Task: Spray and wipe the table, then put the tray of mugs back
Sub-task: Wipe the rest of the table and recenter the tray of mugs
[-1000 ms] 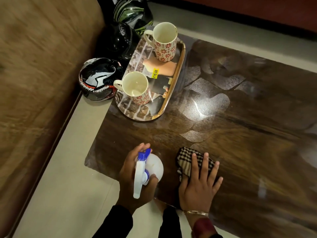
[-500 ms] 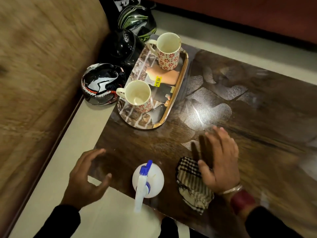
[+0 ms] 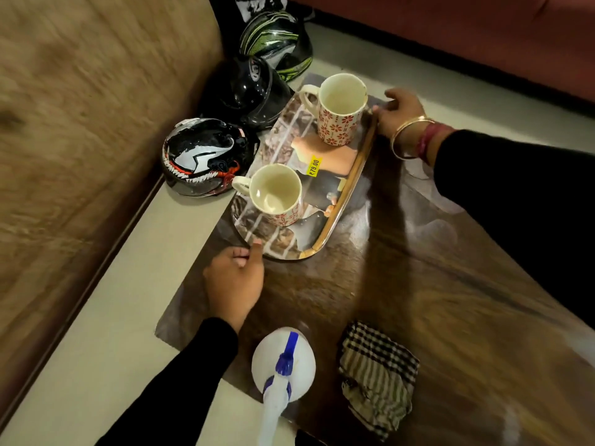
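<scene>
both hands are on the tray (image 3: pixel 349 185) at the tabletop (image 3: pixel 402 284) corner, left hand (image 3: pixel 233 278) pinching the near rim and right hand (image 3: pixel 397 112) curled on the far end, so a lopsided lift could tip those two tall mugs, the near mug (image 3: pixel 277 194) or the far mug (image 3: pixel 341 109), off toward the helmets (image 3: pixel 206 156)

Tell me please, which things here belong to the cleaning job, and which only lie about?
Job: tray, two mugs, spray bottle, cloth, table, left hand, right hand.

Lying about: three helmets on the floor.

home living room, sofa (image 3: pixel 96 123), helmets (image 3: pixel 206 156)
</scene>
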